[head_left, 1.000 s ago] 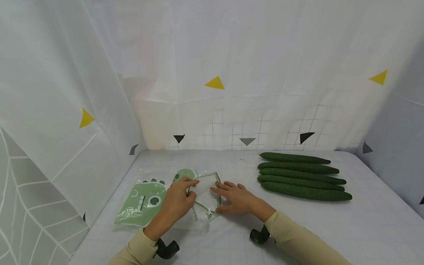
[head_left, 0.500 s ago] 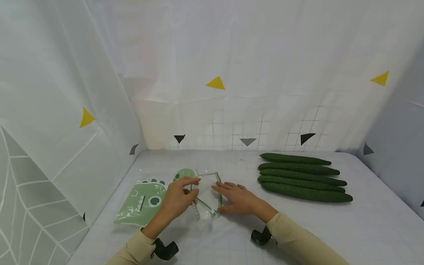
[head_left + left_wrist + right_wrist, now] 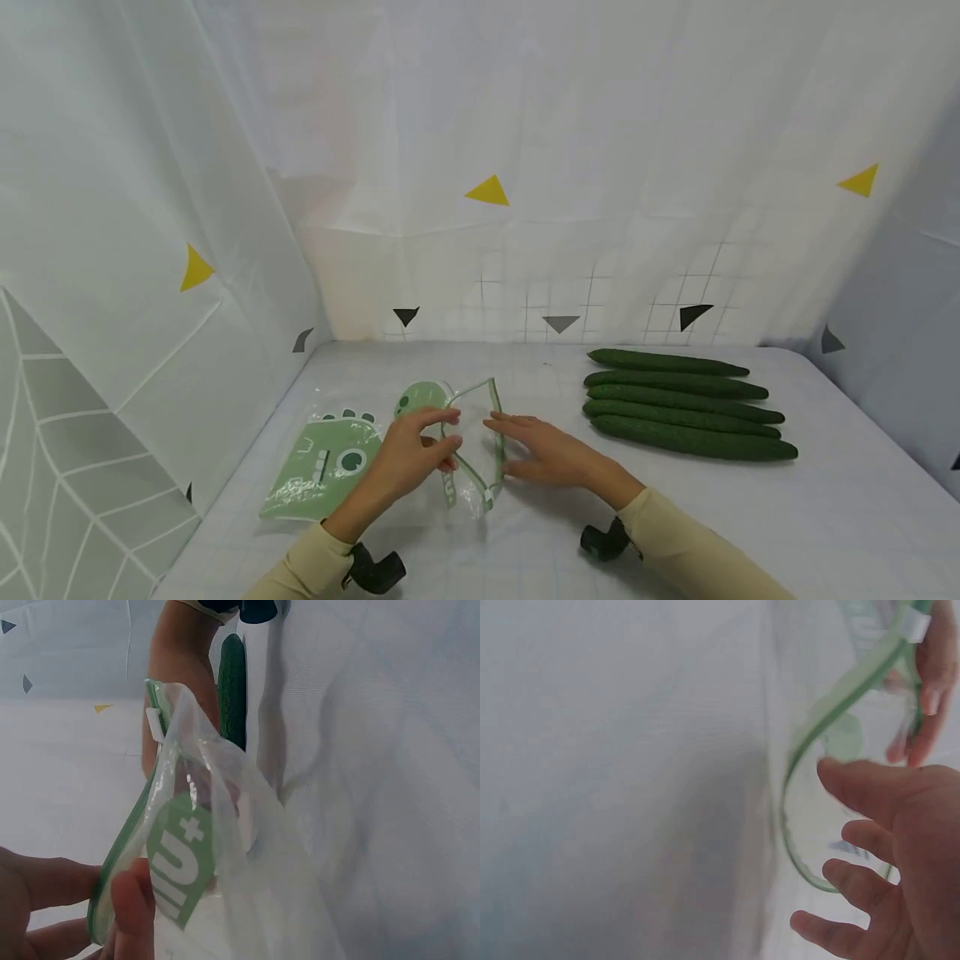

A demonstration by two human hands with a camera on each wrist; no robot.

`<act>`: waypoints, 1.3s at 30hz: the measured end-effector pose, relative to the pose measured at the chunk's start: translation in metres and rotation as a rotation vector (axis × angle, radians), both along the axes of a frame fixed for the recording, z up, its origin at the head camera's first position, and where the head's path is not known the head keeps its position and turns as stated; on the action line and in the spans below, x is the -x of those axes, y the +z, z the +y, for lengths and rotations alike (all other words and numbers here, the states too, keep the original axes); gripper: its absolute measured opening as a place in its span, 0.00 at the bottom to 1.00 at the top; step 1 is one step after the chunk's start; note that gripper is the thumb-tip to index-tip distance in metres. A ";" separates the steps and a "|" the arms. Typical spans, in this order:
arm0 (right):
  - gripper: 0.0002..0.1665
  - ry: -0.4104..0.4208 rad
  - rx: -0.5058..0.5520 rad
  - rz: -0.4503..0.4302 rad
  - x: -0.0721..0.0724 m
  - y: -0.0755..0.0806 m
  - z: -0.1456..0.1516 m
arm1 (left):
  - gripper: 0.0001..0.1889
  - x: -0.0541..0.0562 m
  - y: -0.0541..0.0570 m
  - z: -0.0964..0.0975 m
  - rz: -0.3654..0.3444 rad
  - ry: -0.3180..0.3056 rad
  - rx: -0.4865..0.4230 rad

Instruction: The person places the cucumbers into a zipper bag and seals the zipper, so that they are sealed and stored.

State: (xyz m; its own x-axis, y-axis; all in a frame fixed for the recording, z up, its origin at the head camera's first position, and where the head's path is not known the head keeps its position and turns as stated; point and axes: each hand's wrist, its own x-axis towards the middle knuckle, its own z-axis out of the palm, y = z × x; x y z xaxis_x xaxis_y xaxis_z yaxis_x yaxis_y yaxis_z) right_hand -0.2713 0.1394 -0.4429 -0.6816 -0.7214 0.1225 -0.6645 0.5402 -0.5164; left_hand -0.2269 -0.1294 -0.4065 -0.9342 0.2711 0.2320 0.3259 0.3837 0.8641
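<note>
A clear zip bag [image 3: 247,862] with a green-edged mouth and a green printed label lies between the hands. Its mouth gapes toward the right, and a white slider [image 3: 915,625] sits at one corner of the zip. My left hand [image 3: 408,450] pinches one edge of the mouth between thumb and fingers, as the left wrist view shows. At the opposite edge is my right hand [image 3: 551,457], fingers spread and fairly straight; its thumb [image 3: 855,784] and fingertips are by the green rim. Whether they touch the film is hard to tell.
Several long green cucumbers [image 3: 686,412] lie side by side at the right. On the left rests a flat bag [image 3: 318,467] with a green cartoon face. A rounded green print [image 3: 420,395] shows behind my left hand. White cloth walls [image 3: 570,167] enclose the table.
The bag's mouth has risen and widened, its far corner standing higher. My left hand has shifted slightly right, still pinching the edge. My right hand has drawn a little to the right.
</note>
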 end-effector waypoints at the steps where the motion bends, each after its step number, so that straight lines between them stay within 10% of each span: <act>1: 0.40 0.005 0.019 0.006 -0.002 0.002 0.002 | 0.20 0.000 0.000 0.000 -0.003 0.000 0.001; 18: 0.40 -0.115 0.109 0.179 -0.017 0.030 0.078 | 0.22 0.001 -0.004 0.001 0.075 0.047 0.137; 39: 0.37 -0.310 0.060 0.259 -0.039 0.048 0.164 | 0.22 -0.003 -0.002 0.000 0.035 0.021 0.067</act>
State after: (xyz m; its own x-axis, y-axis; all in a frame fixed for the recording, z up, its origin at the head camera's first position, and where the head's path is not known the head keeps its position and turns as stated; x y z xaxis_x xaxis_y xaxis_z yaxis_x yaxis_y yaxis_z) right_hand -0.2326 0.3031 -0.3947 -0.8069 -0.4727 0.3541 -0.5868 0.7097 -0.3898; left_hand -0.2242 -0.1289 -0.4088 -0.9314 0.2674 0.2469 0.3469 0.4470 0.8245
